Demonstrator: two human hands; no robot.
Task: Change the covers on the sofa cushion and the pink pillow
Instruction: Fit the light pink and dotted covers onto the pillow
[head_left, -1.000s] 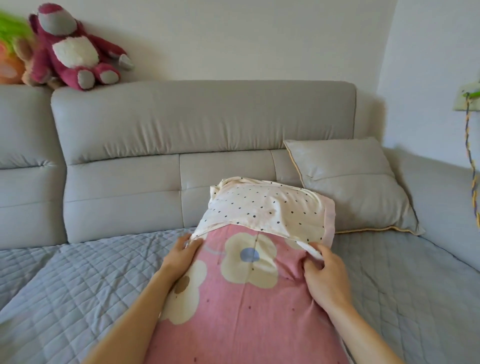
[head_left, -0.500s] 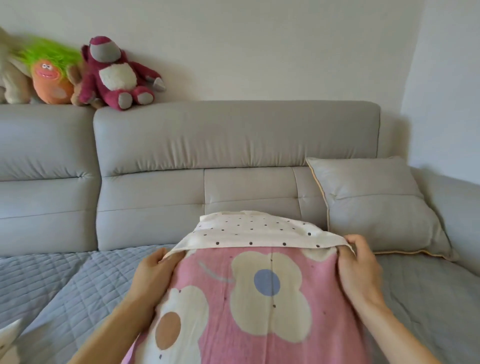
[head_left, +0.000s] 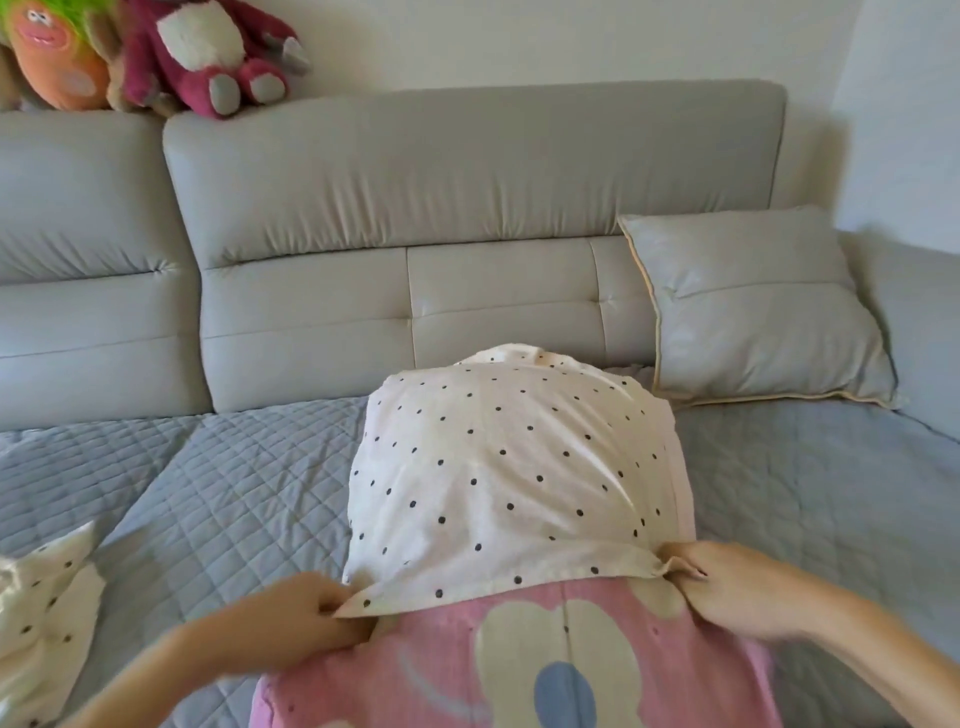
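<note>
Left hand (head_left: 306, 605): your fingers pinch the near-left hem corner of the polka-dot cover (head_left: 509, 467). Right hand (head_left: 727, 582): pinches the near-right corner, likely to spread the opening evenly. Pink pillow (head_left: 519, 670): floral, soft, far end sheathed in thin cream cotton, lying on the quilted grey sofa (head_left: 234, 483). Sofa cushion (head_left: 753, 306): smooth grey, piped, far right.

Two plush toys (head_left: 208, 52), two pillows (head_left: 753, 312).

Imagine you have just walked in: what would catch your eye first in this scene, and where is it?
First, the polka-dot cover in the centre foreground, half pulled over the pink pillow, its hem gripped by the left hand and right hand. Next, the plush toys on the sofa back, top left.
</note>
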